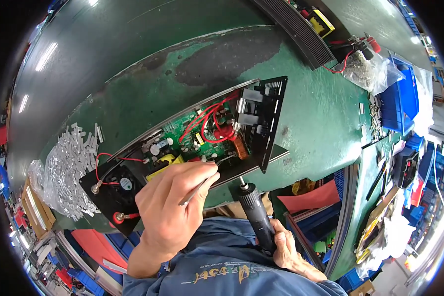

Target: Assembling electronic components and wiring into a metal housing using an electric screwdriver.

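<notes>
Slim metallic piece (193,192) pinched in narrowed left hand (170,212); cylindrical black screwdriver (255,214) gripped in right hand (285,246), shaft outward. Open-topped black metal case (275,118) set just beyond left hand, near front edge of scuffed green tabletop (320,133). Silvery oblong pieces (71,170) heaped farther left.

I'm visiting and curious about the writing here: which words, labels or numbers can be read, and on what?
Blue shirt: yellow lettering across the front; I don't copy out printed wording.
Round fan sticker: marks too small to read.
Green circuit board: any print is too small to read.
</notes>
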The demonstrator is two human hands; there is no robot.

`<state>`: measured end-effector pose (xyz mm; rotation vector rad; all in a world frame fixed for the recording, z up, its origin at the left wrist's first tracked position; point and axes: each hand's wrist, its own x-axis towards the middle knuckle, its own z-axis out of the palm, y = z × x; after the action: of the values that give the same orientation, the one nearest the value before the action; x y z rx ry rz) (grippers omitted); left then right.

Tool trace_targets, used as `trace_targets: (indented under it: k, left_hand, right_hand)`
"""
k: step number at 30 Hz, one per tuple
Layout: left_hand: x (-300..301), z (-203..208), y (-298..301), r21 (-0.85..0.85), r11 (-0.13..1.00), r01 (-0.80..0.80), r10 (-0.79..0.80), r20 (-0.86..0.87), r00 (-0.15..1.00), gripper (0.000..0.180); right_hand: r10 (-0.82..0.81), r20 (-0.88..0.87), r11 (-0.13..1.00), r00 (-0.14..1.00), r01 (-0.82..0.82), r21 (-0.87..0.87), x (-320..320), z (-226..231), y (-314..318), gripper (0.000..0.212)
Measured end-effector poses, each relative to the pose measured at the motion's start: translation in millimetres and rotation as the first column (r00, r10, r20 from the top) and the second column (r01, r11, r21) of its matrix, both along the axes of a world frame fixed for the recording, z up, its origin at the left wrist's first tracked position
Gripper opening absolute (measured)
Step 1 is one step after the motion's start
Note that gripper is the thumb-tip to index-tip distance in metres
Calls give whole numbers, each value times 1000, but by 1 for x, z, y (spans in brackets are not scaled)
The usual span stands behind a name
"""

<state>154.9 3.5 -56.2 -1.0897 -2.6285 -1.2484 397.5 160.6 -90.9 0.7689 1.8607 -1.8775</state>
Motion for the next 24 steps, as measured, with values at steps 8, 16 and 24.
trace_targets:
  k: [8,16,24]
  left_hand:
    - [-2,0,4,31,999,14,-14,-17,1000,21]
    - [2,1,1,11,999,32,-32,41,999,15]
    - [1,-2,3,34,999,-1,1,14,1000,19]
  right_hand:
    - [-22,1,999,1000,22,-49,3,5,4,90]
    - [-108,34,980,994,112,-165,8,3,0,93]
    - [-46,-60,996,997,42,-75,21,1,5,56]
